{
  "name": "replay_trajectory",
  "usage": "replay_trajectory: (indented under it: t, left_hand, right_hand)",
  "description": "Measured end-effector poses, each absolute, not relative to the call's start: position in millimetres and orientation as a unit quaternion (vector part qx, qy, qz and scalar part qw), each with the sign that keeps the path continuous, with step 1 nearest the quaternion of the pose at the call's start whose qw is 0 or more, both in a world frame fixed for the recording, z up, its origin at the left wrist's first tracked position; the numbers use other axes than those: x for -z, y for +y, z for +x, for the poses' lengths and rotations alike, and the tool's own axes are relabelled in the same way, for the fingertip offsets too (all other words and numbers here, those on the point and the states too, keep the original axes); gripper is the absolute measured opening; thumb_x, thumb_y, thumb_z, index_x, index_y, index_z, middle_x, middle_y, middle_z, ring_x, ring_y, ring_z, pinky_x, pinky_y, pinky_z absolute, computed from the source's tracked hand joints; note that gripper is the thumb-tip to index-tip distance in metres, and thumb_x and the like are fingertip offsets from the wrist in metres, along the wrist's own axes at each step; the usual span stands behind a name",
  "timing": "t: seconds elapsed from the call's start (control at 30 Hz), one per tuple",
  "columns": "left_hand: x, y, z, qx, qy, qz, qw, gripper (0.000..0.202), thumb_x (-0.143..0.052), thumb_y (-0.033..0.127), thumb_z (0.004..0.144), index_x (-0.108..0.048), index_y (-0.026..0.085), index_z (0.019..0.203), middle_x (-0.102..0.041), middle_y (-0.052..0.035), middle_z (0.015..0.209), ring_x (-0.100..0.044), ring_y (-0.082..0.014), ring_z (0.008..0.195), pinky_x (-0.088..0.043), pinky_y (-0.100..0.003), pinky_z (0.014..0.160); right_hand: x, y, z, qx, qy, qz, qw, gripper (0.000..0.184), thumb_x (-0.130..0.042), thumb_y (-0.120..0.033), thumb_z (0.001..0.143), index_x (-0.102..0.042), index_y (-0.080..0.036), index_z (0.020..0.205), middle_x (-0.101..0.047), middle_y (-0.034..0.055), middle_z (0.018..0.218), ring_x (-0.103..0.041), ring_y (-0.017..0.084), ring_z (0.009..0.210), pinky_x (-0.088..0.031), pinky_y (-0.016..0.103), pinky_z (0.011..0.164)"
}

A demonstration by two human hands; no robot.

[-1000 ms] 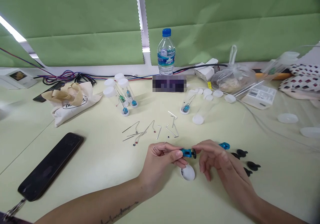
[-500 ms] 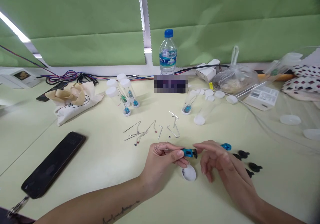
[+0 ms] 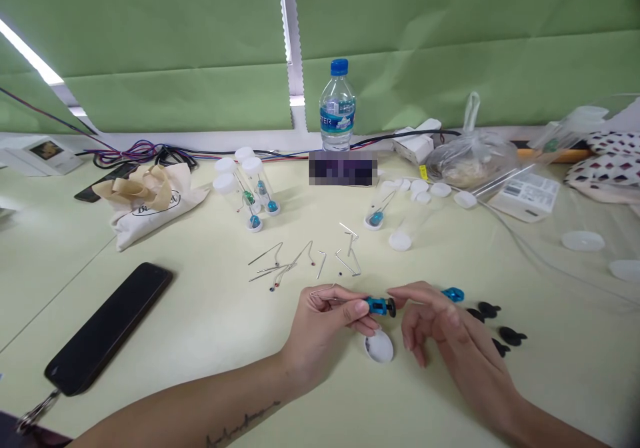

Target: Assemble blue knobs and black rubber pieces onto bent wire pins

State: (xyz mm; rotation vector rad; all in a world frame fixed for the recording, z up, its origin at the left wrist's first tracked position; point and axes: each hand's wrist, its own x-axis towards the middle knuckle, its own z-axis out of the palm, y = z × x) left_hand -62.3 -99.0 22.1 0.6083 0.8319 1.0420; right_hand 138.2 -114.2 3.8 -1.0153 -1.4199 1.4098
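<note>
My left hand (image 3: 325, 318) pinches a small blue metal part (image 3: 377, 305) with a black round piece (image 3: 391, 307) at its right end. A thin bent metal wire (image 3: 323, 293) also lies against the fingers of that hand. My right hand (image 3: 450, 328) is beside the black end, its index fingertip at or very close to it. Its fingers are apart, the lower ones loosely bent, and nothing shows in them. A white round cap (image 3: 380, 347) with tiny dark bits inside sits below the blue part. Another blue part (image 3: 453, 294) and several black tabbed discs (image 3: 511, 336) lie past my right hand.
Bent wires (image 3: 285, 268) and hex keys (image 3: 350, 255) are scattered ahead. Clear tubes (image 3: 267, 185) with blue and green parts stand behind them. A phone (image 3: 110, 328) and cloth pouch (image 3: 155, 205) lie left; a water bottle (image 3: 337, 111) and plastic bag (image 3: 473, 158) are at the back.
The view has shifted very slightly. Both hands and the blue part hold nearly the same position.
</note>
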Motion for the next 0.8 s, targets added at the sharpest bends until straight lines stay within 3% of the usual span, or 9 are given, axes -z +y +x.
replay_trajectory:
  t: [0.6, 0.8]
  left_hand:
    - [-23.1, -97.6, -61.4, -0.468, 0.391, 0.272, 0.744, 0.015, -0.081, 0.025, 0.070, -0.074, 0.011, 0.073, -0.073, -0.0074, 0.062, -0.068, -0.0149, 0.059, -0.055, -0.027, 0.064]
    - [-22.7, -98.0, -62.1, -0.465, 0.399, 0.278, 0.740, 0.016, -0.081, 0.026, 0.070, -0.074, 0.011, 0.074, -0.073, -0.0076, 0.064, -0.068, -0.0156, 0.059, -0.055, -0.029, 0.065]
  right_hand:
    - [-1.9, -116.5, 139.4, -0.572, -0.549, -0.431, 0.431, 0.043, -0.028, -0.042, 0.101, -0.063, -0.022, 0.117, -0.059, 0.0089, 0.096, -0.055, 0.015, 0.064, -0.045, 0.028, 0.049]
    - [-6.2, -116.3, 135.8, -0.548, -0.554, -0.431, 0.454, 0.039, -0.030, -0.040, 0.101, -0.060, -0.027, 0.122, -0.053, 0.0087, 0.110, -0.056, 0.013, 0.062, -0.046, 0.027, 0.045]
